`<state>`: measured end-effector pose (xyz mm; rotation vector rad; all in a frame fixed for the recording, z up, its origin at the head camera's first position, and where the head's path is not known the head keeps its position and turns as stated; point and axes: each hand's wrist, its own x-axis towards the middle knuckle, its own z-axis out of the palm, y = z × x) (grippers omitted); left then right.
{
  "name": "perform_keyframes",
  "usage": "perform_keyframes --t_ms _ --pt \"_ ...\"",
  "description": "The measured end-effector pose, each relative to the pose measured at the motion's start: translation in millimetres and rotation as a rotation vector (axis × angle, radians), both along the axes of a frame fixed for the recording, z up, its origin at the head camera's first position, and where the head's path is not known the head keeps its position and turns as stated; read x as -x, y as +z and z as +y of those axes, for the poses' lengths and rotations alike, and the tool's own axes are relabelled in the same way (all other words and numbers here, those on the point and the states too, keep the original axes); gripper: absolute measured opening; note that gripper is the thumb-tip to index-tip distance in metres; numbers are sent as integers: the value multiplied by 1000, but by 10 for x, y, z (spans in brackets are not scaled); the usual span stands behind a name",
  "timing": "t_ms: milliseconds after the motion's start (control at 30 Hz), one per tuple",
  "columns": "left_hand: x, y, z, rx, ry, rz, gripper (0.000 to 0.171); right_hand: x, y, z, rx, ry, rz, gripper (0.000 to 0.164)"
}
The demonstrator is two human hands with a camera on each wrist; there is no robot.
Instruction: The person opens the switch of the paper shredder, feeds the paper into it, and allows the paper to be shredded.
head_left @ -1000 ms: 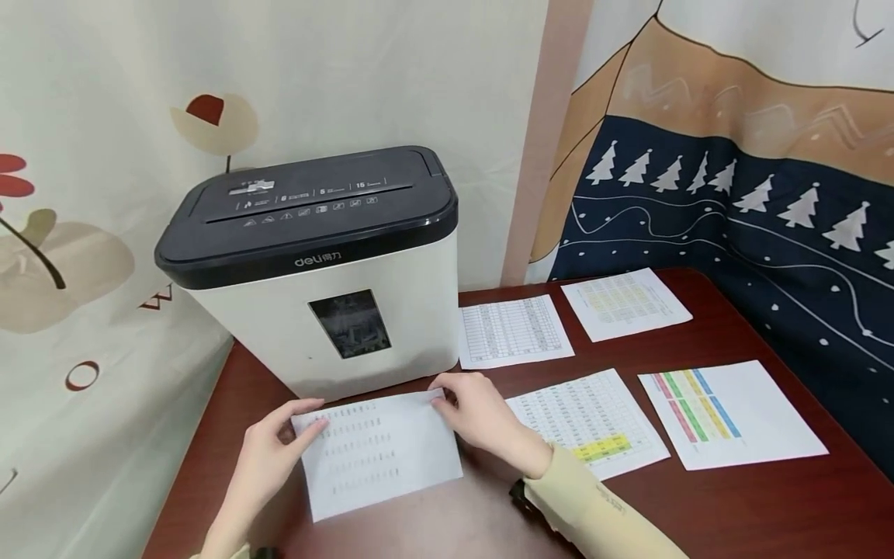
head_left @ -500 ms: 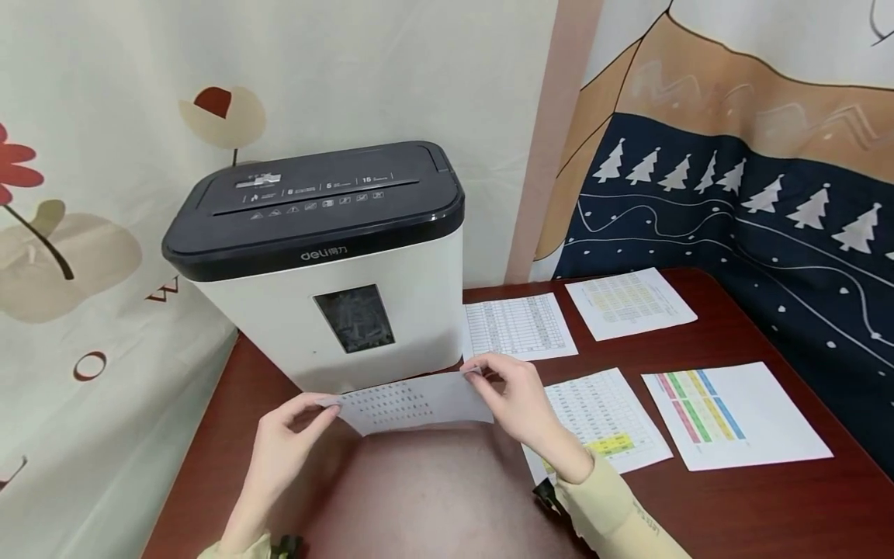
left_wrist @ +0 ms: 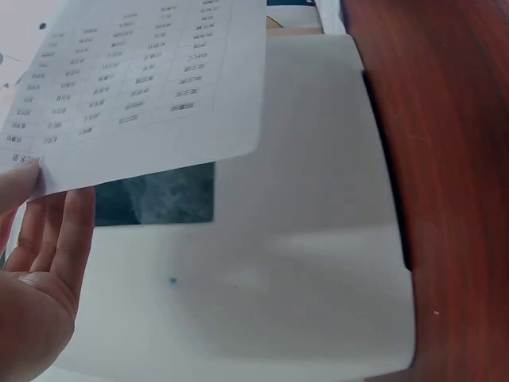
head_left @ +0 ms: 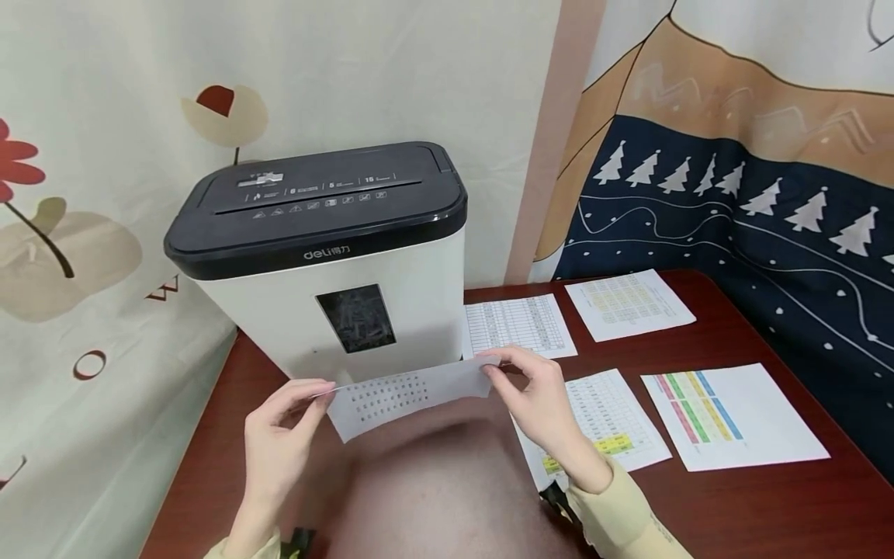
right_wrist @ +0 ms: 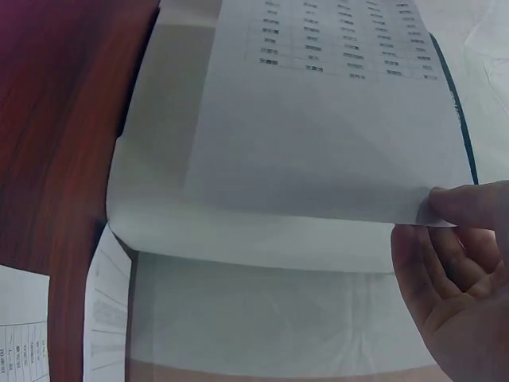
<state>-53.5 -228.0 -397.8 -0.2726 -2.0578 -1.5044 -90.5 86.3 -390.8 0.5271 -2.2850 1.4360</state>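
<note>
A sheet of paper (head_left: pixel 412 394) printed with columns of small text is held up in front of the paper shredder (head_left: pixel 279 310). My left hand (head_left: pixel 279 435) pinches its left end between thumb and fingers. At the other end, my right hand (head_left: pixel 541 400) pinches the right corner, thumb on the printed side. In both wrist views the sheet hangs stretched between the hands. The white shredder has a black lid (head_left: pixel 314 206) with a narrow slot (head_left: pixel 317 197) and a dark window (head_left: pixel 356 318) at its front.
On the brown table (head_left: pixel 433 497), right of the shredder, lie a table-printed sheet (head_left: pixel 517 326), a pale yellow one (head_left: pixel 628 304), one with yellow cells (head_left: pixel 601 419) and one with coloured stripes (head_left: pixel 733 419). Printed curtains (head_left: pixel 391 70) hang close behind.
Both hands have raised the paper off the tabletop and tilted it, so it looks narrower in the head view. The right hand has moved right and up. The view has shifted slightly.
</note>
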Motion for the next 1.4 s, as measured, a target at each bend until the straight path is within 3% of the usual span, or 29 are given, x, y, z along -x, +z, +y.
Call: perform_keyframes --t_ms 100,300,467,567,667,867,967,1167,1400 --pt "-24 45 21 -4 -16 27 22 -18 27 14 3 -12 -14 21" --pt "-64 108 57 -22 2 4 24 -60 84 48 54 -5 26 19" --pt "-62 103 99 -88 -46 -35 23 -101 137 73 131 21 75 21" --pt "-75 137 105 -60 -38 -30 21 -117 177 78 149 35 102 21" --pt "-75 228 107 3 2 32 21 -116 235 79 144 35 131 21" --pt "17 481 83 45 0 231 29 -11 470 96 89 21 209 21" --pt "55 667 80 48 -17 292 29 65 669 124 65 38 270 22" --pt "117 1067 126 -37 -58 424 13 163 1108 171 36 108 365 20" --pt "135 1422 182 -61 -3 515 5 248 1499 191 -30 119 483 14"
